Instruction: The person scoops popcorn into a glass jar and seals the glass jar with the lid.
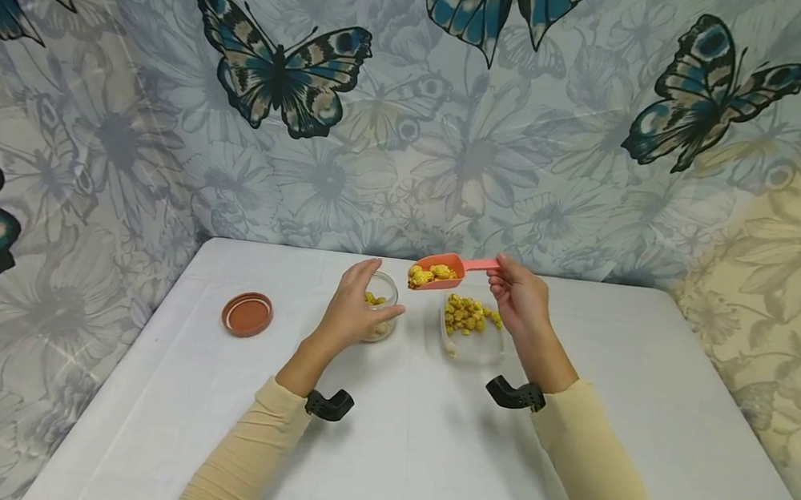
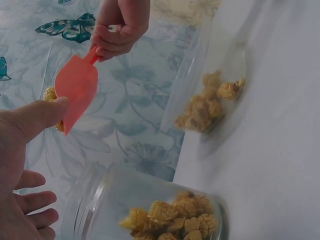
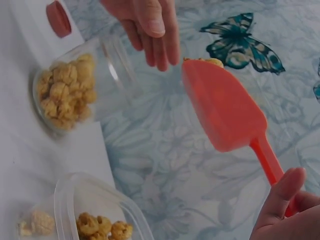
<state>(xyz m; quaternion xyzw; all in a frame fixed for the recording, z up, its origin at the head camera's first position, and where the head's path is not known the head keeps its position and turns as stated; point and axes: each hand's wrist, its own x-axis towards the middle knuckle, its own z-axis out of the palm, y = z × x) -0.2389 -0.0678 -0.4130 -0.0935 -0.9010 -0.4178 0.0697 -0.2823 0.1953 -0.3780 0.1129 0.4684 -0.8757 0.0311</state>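
My right hand (image 1: 522, 300) grips the handle of a coral-red plastic scoop (image 3: 227, 107), which carries several pieces of yellow popcorn (image 1: 433, 275). It is held in the air between a glass jar (image 2: 145, 190) and a clear plastic container (image 1: 477, 352). Beside the jar's mouth is my left hand (image 1: 352, 303), fingers extended and thumb spread apart, gripping nothing. In the left wrist view, its thumb appears in front of the scoop; whether they touch is unclear. Popcorn (image 3: 67, 90) fills the lower part of the upright jar. More popcorn (image 1: 467, 314) lies in the container.
A reddish-brown round lid (image 1: 247, 314) lies on the white-covered table (image 1: 395, 459), left of the jar. Behind the table hangs a backdrop (image 1: 452, 166) printed with butterflies and flowers. Both wrists wear black camera mounts (image 1: 330, 405).
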